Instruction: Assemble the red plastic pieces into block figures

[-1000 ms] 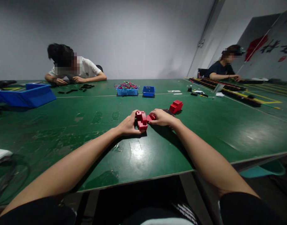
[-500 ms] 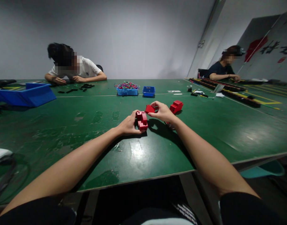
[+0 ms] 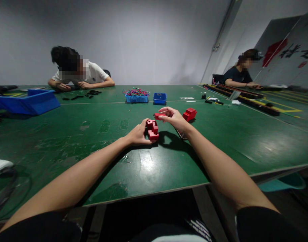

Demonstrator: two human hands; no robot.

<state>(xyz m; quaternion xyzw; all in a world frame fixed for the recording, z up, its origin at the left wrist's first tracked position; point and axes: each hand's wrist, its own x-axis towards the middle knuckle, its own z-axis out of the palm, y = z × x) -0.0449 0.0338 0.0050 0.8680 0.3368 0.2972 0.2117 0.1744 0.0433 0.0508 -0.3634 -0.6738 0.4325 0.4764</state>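
Note:
My left hand (image 3: 139, 134) is closed around a red block-shaped part (image 3: 153, 130) that has stepped sides and a round hole on top. Just above and to the right of it, my right hand (image 3: 174, 118) pinches a smaller flat red piece (image 3: 159, 116) between thumb and fingers, apart from the block. Another red blocky part (image 3: 189, 114) lies on the green table beyond my right wrist. A thin metallic object (image 3: 181, 135) is partly hidden behind my right wrist; its kind I cannot make out.
On the green table (image 3: 113, 161) ahead stand a blue tray of colourful small pieces (image 3: 137, 97) and a small blue bin (image 3: 160, 98). At left is a large blue bin (image 3: 35, 102). Two people (image 3: 80, 72) sit across the table, one near long dark strips (image 3: 244, 97) at right.
The small red piece in my right hand has risen slightly and turned so that its thin edge faces me. A gap now shows above the block; my left hand stays in place.

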